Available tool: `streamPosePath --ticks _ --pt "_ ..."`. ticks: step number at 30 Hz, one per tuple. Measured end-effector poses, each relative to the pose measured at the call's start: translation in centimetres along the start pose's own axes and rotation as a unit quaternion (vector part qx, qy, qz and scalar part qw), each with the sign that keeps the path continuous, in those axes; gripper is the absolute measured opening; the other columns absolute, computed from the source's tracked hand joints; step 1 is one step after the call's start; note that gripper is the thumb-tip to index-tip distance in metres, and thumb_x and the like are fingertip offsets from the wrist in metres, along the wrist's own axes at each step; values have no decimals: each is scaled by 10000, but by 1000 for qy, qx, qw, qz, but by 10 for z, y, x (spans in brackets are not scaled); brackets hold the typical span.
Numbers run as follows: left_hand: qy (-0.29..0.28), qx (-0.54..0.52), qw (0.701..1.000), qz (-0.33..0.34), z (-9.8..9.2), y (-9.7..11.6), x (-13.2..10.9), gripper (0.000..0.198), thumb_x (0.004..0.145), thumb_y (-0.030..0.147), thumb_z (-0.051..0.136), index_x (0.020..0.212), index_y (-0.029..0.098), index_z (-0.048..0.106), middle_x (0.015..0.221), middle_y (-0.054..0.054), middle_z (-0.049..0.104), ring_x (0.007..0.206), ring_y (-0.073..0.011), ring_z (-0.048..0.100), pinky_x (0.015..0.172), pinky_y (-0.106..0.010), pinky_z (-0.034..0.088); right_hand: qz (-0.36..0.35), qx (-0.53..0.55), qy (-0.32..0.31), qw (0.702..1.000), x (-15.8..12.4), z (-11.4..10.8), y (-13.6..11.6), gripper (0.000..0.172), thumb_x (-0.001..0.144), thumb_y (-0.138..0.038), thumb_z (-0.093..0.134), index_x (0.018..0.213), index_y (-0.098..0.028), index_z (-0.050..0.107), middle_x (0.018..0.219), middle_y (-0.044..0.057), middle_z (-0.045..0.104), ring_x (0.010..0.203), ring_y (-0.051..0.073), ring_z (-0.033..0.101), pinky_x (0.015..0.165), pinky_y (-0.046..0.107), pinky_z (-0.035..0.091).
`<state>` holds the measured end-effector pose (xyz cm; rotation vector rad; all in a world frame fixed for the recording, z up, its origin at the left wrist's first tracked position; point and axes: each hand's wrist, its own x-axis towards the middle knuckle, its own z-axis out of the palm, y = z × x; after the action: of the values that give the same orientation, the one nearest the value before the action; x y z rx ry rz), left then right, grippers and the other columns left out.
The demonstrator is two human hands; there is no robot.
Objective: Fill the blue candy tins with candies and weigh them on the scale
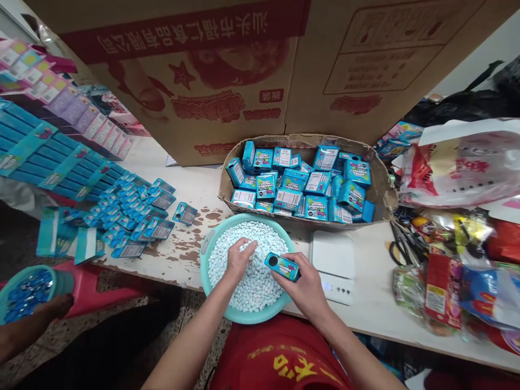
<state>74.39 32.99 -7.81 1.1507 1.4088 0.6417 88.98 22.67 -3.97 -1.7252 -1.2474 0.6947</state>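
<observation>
Behind our worn white table (377, 303) a big printed cardboard carton (227, 70) stands as a wall, and in front of it sits a low cardboard tray (384, 187) packed with small blue boxes (303, 184) lying at all angles. Just before us, at the table's near edge, we have a teal bowl (207, 246) heaped with little white candies (260, 281). Our left hand (239, 259) is down in that heap, fingers bent and pinching among the candies, though we cannot tell how many it grips. Our right hand (304, 284) is closed around one small blue container (282, 266), held tilted above the right side of the bowl with its round opening facing up and to the left, close to our left fingertips. Just beside the bowl on the right lies a white scale (333, 265), partly under our right wrist. To the left, flat blue packets (134, 216) are spread across the table, with long blue cartons (52, 162) stacked behind them. At the far left, well apart from us, another person's arm (28, 325) lies by a second teal bowl (28, 292) holding dark blue pieces. Scissors (402, 246) and crinkly plastic bags (463, 168) crowd the right end.
</observation>
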Motion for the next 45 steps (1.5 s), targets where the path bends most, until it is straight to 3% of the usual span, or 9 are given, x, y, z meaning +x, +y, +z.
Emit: streamPosePath --ticks 3,8,12,17,24,36,41,45 --pt "-9 -231 973 -25 1 29 -21 304 681 419 671 688 181 483 594 45 515 418 -62 419 419 -189 309 -50 -43 -23 998 1 10 -4 212 784 -309 645 953 -202 575 913 57 616 877 211 589 744 308 475" --pt "-4 -352 936 -1 5 52 -38 224 690 318 658 751 189 485 671 25 601 501 -105 551 492 -219 414 -92 -93 -76 988 3 24 -16 260 736 -195 682 974 -206 579 916 41 619 870 214 568 754 319 456" --pt "25 -350 936 21 4 54 -37 183 706 315 645 723 167 538 667 4 611 572 -127 596 571 -247 459 -89 -84 -70 990 6 24 -20 295 731 -214 717 991 -197 578 933 46 619 882 216 564 763 324 454" --pt "17 -338 940 43 3 61 -37 188 719 326 625 661 174 530 620 12 581 577 -138 589 588 -267 460 -100 -67 -66 991 7 21 -23 251 758 -240 687 987 -202 591 923 50 623 879 210 570 764 322 463" --pt "43 -268 960 71 11 68 -41 227 756 330 616 625 178 509 566 29 529 530 -100 511 591 -240 420 -79 -44 -64 994 4 17 -25 241 750 -224 681 973 -202 593 909 47 622 867 208 577 750 313 468" --pt "42 -268 960 64 19 71 -44 220 737 347 668 710 166 547 581 24 576 540 -105 552 603 -237 440 -53 -12 -36 998 2 14 -29 263 724 -198 701 965 -208 598 908 34 623 876 205 582 753 308 462" --pt "43 -278 958 62 18 71 -44 258 723 327 684 888 179 554 574 47 557 521 -110 561 570 -229 436 -42 2 -23 999 1 17 -33 254 730 -172 676 970 -205 600 927 38 618 894 203 574 775 311 455" --pt "46 -271 958 76 17 75 -45 212 749 325 665 826 155 565 567 33 560 536 -98 563 583 -211 434 -28 11 -22 999 0 18 -37 221 732 -169 665 939 -205 594 910 35 611 885 206 573 749 304 453"
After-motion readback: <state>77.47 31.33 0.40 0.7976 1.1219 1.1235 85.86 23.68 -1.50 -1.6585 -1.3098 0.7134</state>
